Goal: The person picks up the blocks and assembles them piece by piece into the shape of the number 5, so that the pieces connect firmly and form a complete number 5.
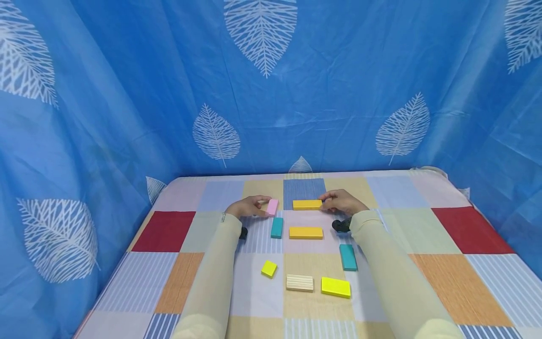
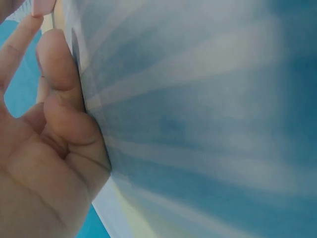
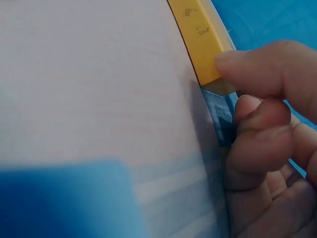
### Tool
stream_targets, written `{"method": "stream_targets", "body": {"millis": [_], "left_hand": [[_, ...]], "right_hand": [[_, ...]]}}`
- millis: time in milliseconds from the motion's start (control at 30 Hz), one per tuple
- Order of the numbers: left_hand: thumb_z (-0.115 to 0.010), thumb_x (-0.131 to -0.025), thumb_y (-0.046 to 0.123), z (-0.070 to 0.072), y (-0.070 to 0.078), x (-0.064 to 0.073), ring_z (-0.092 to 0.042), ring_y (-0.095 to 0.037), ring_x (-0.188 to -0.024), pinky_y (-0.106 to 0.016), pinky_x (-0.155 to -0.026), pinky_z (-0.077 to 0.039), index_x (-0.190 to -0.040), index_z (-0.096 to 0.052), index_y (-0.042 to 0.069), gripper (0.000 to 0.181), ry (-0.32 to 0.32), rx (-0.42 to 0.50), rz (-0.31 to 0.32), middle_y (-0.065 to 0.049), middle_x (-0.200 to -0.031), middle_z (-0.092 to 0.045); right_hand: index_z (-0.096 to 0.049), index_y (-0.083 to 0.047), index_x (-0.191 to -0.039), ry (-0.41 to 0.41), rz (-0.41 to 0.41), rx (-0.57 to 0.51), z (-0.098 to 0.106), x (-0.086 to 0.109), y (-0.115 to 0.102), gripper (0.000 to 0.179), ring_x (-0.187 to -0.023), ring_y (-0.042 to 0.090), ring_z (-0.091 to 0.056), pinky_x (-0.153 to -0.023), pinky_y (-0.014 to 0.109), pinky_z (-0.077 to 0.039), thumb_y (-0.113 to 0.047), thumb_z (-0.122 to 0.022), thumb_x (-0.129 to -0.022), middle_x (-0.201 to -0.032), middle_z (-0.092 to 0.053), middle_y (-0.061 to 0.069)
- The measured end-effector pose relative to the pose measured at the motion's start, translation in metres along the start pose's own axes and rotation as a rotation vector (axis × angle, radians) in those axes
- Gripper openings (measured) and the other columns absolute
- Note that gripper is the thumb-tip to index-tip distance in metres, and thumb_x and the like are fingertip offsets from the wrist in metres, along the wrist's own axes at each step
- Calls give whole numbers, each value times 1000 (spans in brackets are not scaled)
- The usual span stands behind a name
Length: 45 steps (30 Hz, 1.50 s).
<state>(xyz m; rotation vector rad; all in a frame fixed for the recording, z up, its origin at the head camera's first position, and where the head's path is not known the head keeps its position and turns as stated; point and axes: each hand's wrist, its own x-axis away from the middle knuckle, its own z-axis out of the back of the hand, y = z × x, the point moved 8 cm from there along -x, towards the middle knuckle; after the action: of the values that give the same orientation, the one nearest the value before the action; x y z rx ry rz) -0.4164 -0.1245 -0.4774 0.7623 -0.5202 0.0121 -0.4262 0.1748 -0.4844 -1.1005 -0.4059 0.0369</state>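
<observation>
In the head view my left hand [image 1: 249,207] pinches a small pink block [image 1: 273,207] between thumb and fingers. Only a corner of that pink block [image 2: 43,6] shows in the left wrist view, at a fingertip. To the right, my right hand [image 1: 342,202] grips the right end of a long orange-yellow block [image 1: 307,205] at the far side of the group. One digit presses on the end of this orange-yellow block [image 3: 200,44] in the right wrist view. Just nearer lie a teal block [image 1: 277,228] and a second orange-yellow block [image 1: 306,233].
Closer to me lie a small yellow block [image 1: 268,269], a ridged wooden block [image 1: 299,283] and a larger yellow block [image 1: 336,287]. Another teal block [image 1: 348,257] is beside the right forearm. A patchwork cloth [image 1: 165,230] covers the table; blue curtains [image 1: 322,108] surround its back and sides.
</observation>
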Motion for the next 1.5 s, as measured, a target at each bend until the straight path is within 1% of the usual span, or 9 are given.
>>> {"method": "stream_targets", "body": {"millis": [133, 300, 400, 467, 633, 900, 1133, 1367, 1500], "left_hand": [[-83, -98, 28, 0, 1, 1, -46, -38, -140, -57, -123, -37, -164, -50, 28, 73, -27, -22, -31, -21, -162, -48], [-75, -103, 18, 1, 3, 5, -44, -36, -138, -53, -123, -37, -165, -47, 24, 68, -58, -17, -65, -20, -159, -49], [-73, -104, 13, 2, 3, 4, -45, -35, -134, -51, -120, -40, -164, -49, 24, 65, -60, -12, -58, -19, -154, -51], [-74, -103, 13, 3, 3, 2, -46, -34, -132, -49, -118, -42, -163, -50, 24, 65, -62, -31, -58, -18, -152, -52], [-76, -103, 16, 4, 4, 1, -48, -34, -131, -49, -118, -42, -164, -49, 24, 67, -73, -76, -66, -19, -154, -53], [-77, -103, 20, 3, 4, 1, -51, -37, -133, -54, -120, -41, -164, -49, 23, 67, -61, -91, -111, -23, -156, -53], [-77, -102, 18, 2, 8, 3, -54, -37, -130, -51, -117, -45, -162, -51, 18, 65, -45, -113, -151, -25, -153, -55], [-81, -100, 23, 1, 13, 4, -54, -36, -130, -51, -117, -45, -160, -54, 19, 66, -19, -132, -156, -22, -155, -55], [-83, -98, 25, -1, 22, 6, -55, -34, -126, -49, -114, -49, -156, -58, 20, 63, -21, -159, -193, -19, -152, -57]], "right_hand": [[-59, 10, -142, -4, -6, 5, 1, -1, 3, 51, -82, 18, -54, -77, 27, -48, -2, -72, -95, -83, -58, 1], [-58, 10, -142, -7, -11, -2, 1, -1, 3, 50, -83, 19, -54, -77, 27, -49, -4, -72, -95, -84, -58, 2], [-57, 11, -141, -18, 4, -4, 0, 0, 3, 50, -81, 18, -54, -77, 27, -49, -4, -72, -95, -84, -58, 2], [-57, 11, -141, -23, 10, -13, 0, -1, 3, 50, -81, 18, -53, -76, 27, -49, -3, -71, -95, -85, -58, 2], [-57, 12, -139, -25, 13, -40, -2, -3, 5, 48, -78, 17, -53, -73, 25, -50, -1, -72, -95, -85, -58, 3], [-57, 13, -141, -27, 6, -48, -1, -3, 4, 48, -75, 15, -53, -72, 25, -49, 4, -70, -97, -79, -57, 0], [-56, 14, -141, -39, 2, -58, -3, -2, 5, 48, -74, 14, -53, -71, 25, -49, 4, -70, -97, -79, -58, 0], [-57, 13, -141, -30, -4, -51, 0, -5, 6, 48, -76, 15, -53, -73, 24, -49, 2, -71, -96, -81, -58, 1], [-57, 12, -141, -37, -2, -54, 0, -5, 7, 49, -78, 16, -54, -74, 24, -50, 0, -71, -95, -82, -58, 1]]}}
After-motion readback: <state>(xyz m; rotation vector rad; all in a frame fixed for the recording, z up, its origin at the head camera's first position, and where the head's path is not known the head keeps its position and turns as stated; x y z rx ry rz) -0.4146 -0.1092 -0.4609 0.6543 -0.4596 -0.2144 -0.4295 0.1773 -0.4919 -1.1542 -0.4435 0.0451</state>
